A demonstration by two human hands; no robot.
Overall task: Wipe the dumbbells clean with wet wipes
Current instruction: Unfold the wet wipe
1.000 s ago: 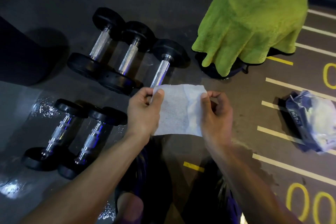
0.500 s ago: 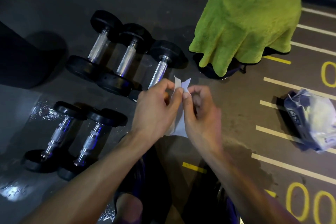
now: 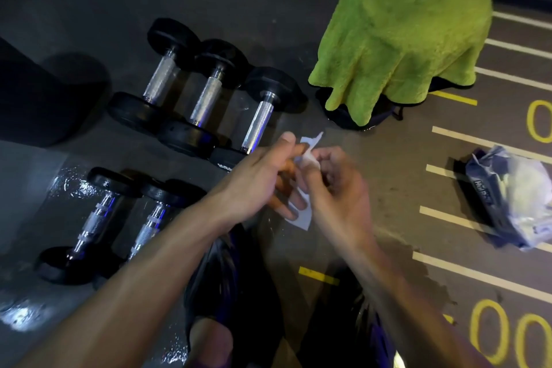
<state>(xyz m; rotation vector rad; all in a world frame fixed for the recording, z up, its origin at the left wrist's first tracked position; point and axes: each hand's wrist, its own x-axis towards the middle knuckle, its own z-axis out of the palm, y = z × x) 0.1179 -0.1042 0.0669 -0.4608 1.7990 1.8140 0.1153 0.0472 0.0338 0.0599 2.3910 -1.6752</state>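
Between the left hand (image 3: 254, 182) and right hand (image 3: 334, 185) hangs a folded wet wipe (image 3: 303, 185), pinched by both, so this looks like folding before wiping; next it must reach the dumbbells (image 3: 257, 122) just beyond the left hand, others (image 3: 143, 227) lying left of it

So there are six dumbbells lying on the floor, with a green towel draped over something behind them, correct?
Not quite: the head view shows five dumbbells, three in the far row and two nearer. The green towel draped over something behind them is right.
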